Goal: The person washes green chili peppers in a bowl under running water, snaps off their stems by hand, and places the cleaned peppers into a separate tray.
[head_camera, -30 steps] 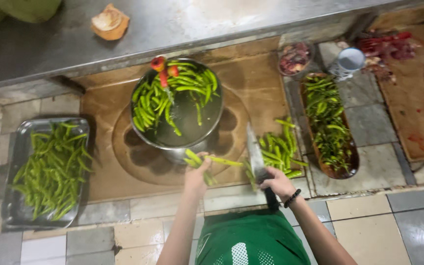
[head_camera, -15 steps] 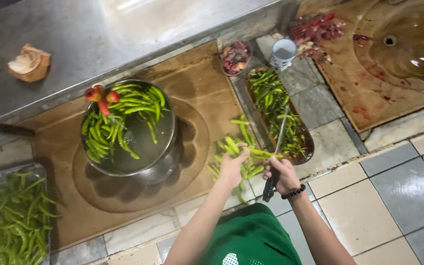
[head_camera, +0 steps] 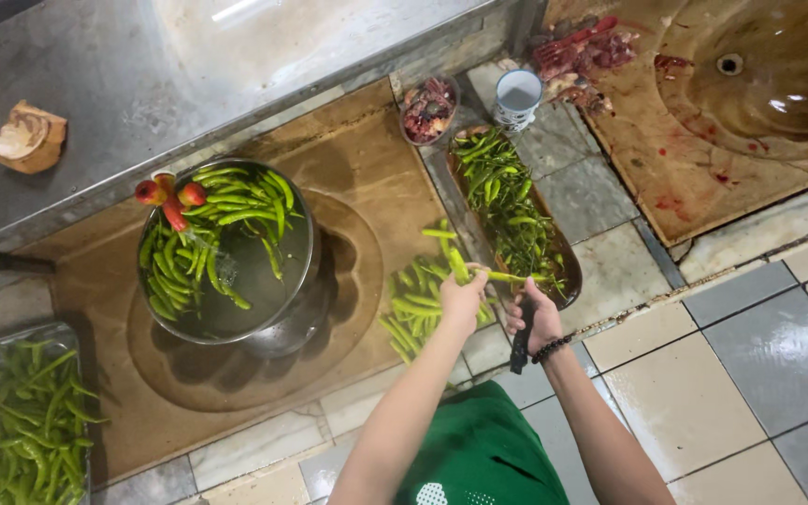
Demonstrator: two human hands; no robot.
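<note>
My left hand [head_camera: 463, 297] grips a few green chillies [head_camera: 454, 262] just above a loose pile of green chillies [head_camera: 415, 309] on the brown slab. My right hand [head_camera: 533, 316], a bead bracelet at the wrist, is shut on a dark-handled knife [head_camera: 520, 344]; its blade is hidden behind the hand, beside a long wooden tray of green chillies [head_camera: 507, 206]. To the left stands a metal bowl [head_camera: 226, 257] of water with green chillies and a few red ones at its rim.
A metal tray of green chillies [head_camera: 21, 421] lies at the lower left. A small bowl of reddish scraps [head_camera: 427, 108] and a white cup [head_camera: 518, 96] stand behind the wooden tray. A stained stone basin [head_camera: 750, 84] fills the upper right. A steel counter [head_camera: 142, 75] holds a brown husk piece [head_camera: 25, 138].
The view has swung left to right. My left hand moved from near the metal bowl to the chilli pile by the wooden tray; the right hand kept hold of the knife.
</note>
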